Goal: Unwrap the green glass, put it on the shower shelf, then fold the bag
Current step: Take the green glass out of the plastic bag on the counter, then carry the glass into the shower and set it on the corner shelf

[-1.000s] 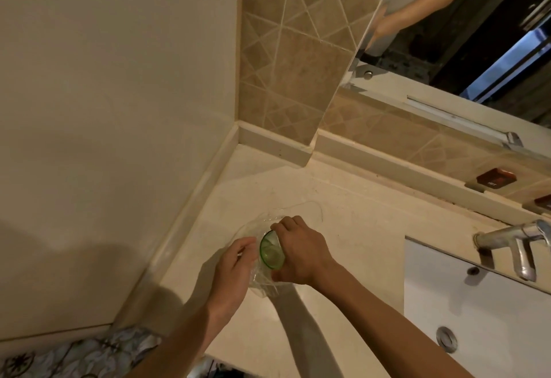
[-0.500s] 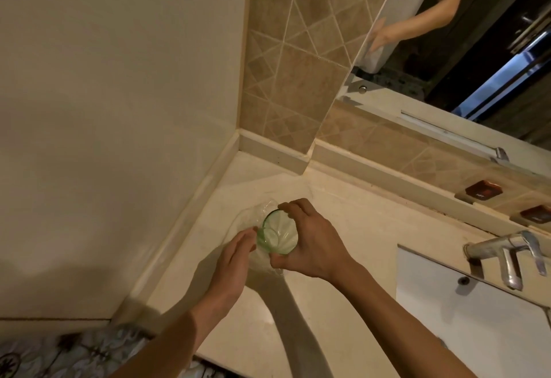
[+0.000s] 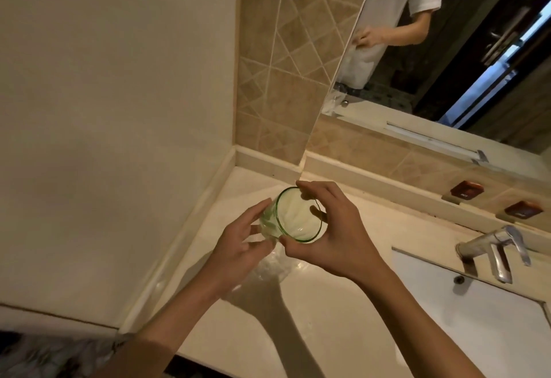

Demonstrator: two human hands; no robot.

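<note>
The right hand's (image 3: 334,228) grip curls round the rim of the one green glass (image 3: 295,216), tilted above the table (image 3: 328,333) at frame centre, while the left hand (image 3: 241,243) pinches the one clear bag (image 3: 272,267) hanging crumpled below the glass. Two hands, one glass, one bag, one faucet (image 3: 492,246) at right. Compared with half a second ago, the glass sits higher and mostly out of the bag.
</note>
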